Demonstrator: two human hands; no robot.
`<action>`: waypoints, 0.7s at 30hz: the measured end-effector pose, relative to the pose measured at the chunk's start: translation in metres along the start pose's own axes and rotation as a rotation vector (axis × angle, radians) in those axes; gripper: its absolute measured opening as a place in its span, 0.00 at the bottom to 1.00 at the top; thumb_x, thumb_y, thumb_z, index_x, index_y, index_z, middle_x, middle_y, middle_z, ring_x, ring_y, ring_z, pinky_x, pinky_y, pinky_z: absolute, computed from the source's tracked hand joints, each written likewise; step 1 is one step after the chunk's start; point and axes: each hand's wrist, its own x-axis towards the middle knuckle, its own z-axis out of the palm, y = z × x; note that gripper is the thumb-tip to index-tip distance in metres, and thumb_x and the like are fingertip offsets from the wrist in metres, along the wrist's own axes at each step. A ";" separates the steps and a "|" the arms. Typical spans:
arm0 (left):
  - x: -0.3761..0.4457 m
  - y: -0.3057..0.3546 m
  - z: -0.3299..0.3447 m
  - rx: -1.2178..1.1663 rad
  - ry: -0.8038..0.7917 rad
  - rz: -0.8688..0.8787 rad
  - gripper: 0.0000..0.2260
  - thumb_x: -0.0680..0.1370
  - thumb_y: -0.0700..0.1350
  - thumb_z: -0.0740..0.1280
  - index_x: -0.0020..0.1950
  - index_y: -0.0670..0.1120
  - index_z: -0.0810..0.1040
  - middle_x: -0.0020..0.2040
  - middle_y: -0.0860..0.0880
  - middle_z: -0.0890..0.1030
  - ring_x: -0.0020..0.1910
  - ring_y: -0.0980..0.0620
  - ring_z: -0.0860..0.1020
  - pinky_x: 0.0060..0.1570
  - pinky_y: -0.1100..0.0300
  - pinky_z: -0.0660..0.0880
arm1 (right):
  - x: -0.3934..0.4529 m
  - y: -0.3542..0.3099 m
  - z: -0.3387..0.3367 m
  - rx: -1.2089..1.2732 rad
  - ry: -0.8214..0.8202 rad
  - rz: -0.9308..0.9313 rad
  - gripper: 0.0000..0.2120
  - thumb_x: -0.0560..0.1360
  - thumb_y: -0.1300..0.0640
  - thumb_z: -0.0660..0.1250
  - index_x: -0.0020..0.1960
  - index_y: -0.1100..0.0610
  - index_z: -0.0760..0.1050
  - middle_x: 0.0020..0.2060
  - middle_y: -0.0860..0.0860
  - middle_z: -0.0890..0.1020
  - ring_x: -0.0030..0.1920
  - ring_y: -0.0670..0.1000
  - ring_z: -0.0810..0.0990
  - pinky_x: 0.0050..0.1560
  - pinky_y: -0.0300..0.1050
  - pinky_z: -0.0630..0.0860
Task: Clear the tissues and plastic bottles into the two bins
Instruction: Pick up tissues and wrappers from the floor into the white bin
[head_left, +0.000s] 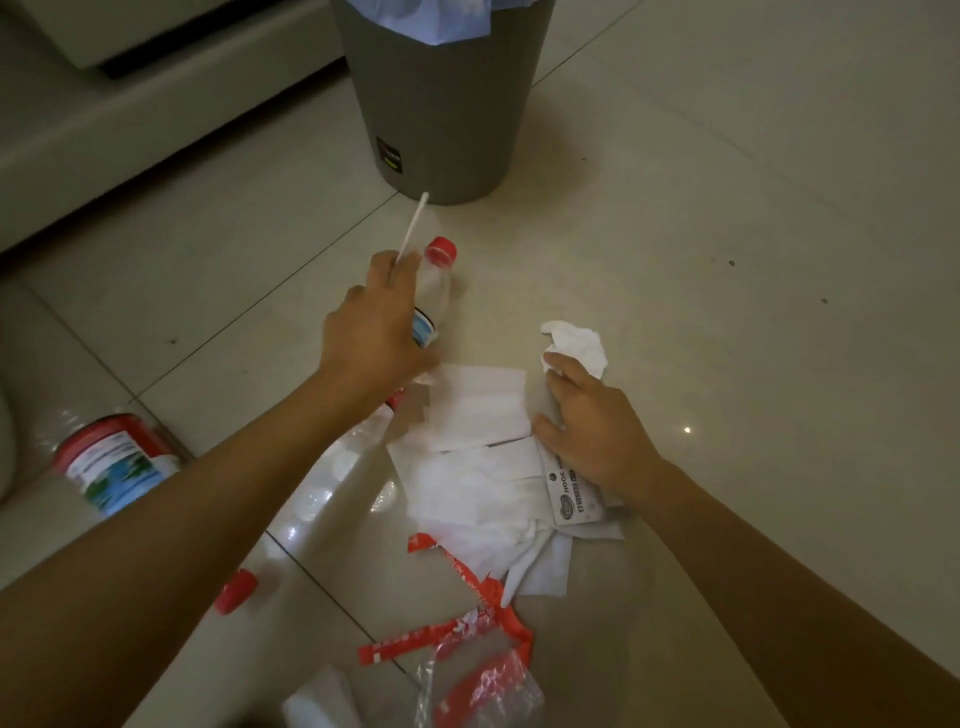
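Glossy pale tiled floor is carrying everything. Tall grey plastic bin, tapered and smooth, is standing at the far end with a light blue liner folding over its rim; contents not visible.

Left hand is reaching forward, fingers curling round a clear plastic bottle with a red screw cap and a blue-and-white label, and pinching a thin white straw that is pointing toward the bin.

Right hand is resting on the litter, fingertips touching a crumpled white tissue; whether it is gripping, cannot tell.

Flat, soft white tissues are lying overlapped between the hands.

A clear bottle with a red-and-blue label is lying at left. Torn red-and-white wrappers are lying nearest.
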 end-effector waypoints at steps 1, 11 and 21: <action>0.000 -0.009 -0.001 0.015 0.006 -0.022 0.40 0.69 0.54 0.75 0.73 0.48 0.58 0.71 0.46 0.62 0.56 0.43 0.75 0.52 0.50 0.76 | 0.000 -0.005 0.001 0.010 0.005 -0.018 0.22 0.77 0.49 0.61 0.65 0.63 0.70 0.74 0.48 0.62 0.53 0.54 0.78 0.53 0.50 0.74; -0.019 -0.046 0.017 0.143 0.258 0.234 0.24 0.75 0.54 0.68 0.67 0.43 0.72 0.63 0.42 0.76 0.61 0.39 0.73 0.59 0.42 0.68 | -0.012 -0.048 0.011 0.043 0.096 -0.232 0.27 0.75 0.45 0.54 0.62 0.61 0.76 0.65 0.54 0.76 0.58 0.54 0.78 0.57 0.54 0.73; -0.027 -0.041 0.039 0.480 0.048 0.536 0.22 0.75 0.49 0.68 0.68 0.46 0.72 0.65 0.46 0.75 0.63 0.46 0.72 0.61 0.51 0.69 | 0.008 -0.047 0.007 -0.192 -0.201 -0.048 0.33 0.78 0.48 0.59 0.77 0.44 0.45 0.78 0.52 0.45 0.76 0.56 0.50 0.73 0.61 0.50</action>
